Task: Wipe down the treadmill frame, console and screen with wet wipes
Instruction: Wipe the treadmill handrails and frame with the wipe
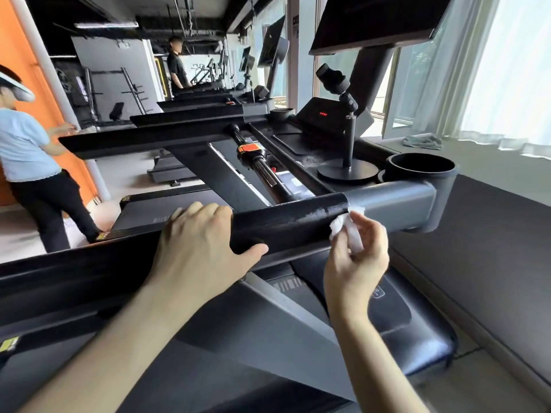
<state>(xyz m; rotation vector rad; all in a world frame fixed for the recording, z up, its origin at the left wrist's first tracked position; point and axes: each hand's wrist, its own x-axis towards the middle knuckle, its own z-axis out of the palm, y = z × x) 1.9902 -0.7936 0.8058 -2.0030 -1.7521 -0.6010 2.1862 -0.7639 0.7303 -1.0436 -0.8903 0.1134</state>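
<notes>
Black handrail grip [292, 225] running across near view; left hand [202, 242] gripping it, fingers [205, 208] curling over top, thumb underneath. Right hand [357, 257] pinching crumpled white wet wipe [347, 226], pressing it where grip is meeting grey frame [393, 204]. Cup holder [420, 168] sitting behind; console [322, 117], screen [372, 22] farther back.

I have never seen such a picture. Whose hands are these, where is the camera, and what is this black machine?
The camera sits on a person's head and looks forward and down, so both hands are that person's own. The machine is a gym treadmill. The left hand grips its black handrail. The right hand pinches a white wipe against the rail, where black meets grey. Beyond are the console with red digits, a cup holder and a small stand on a round base; the screen is above.
</notes>
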